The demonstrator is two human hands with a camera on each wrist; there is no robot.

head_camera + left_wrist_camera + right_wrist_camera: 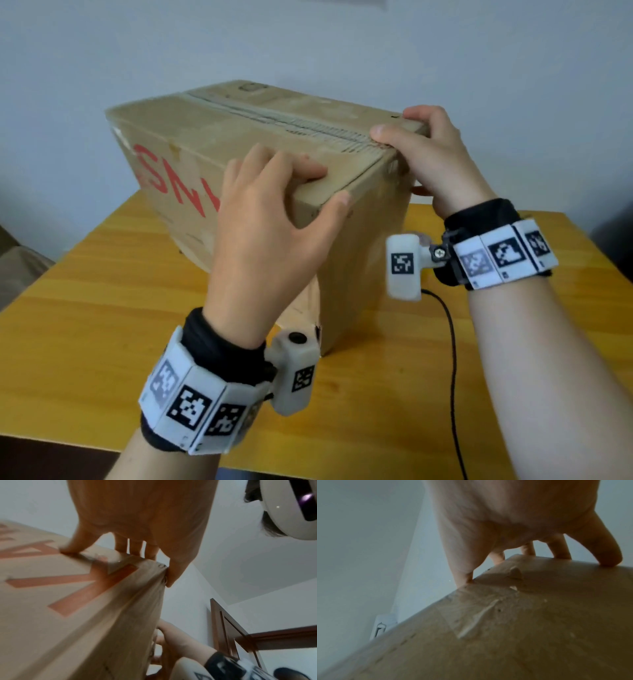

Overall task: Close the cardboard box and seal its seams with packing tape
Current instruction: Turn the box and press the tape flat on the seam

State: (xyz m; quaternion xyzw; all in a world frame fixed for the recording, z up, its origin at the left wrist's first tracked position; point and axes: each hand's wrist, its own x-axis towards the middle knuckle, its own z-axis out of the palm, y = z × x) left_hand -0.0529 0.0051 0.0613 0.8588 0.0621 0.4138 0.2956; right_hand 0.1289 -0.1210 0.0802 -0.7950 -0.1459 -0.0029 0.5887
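Observation:
A closed cardboard box (pixel 212 137) with red lettering (pixel 171 178) stands on a yellow wooden table (pixel 102 308). Its top flaps meet at a rough centre seam (pixel 291 123) running away from me. My left hand (pixel 291 192) grips the near left top corner, fingers on the top and thumb on the end face. My right hand (pixel 421 154) grips the near right top corner, fingers over the top edge. The left wrist view shows my left hand (pixel 137 513) on the box (pixel 68 615) edge. In the right wrist view, my right hand (pixel 505 513) straddles the box (pixel 522 628) corner above old clear tape (pixel 479 612).
A black cable (pixel 452 342) trails over the table at the right, close to the box's near end. A plain wall stands behind the box. A brown door frame (pixel 228 628) shows in the left wrist view and a wall socket (pixel 382 627) in the right wrist view.

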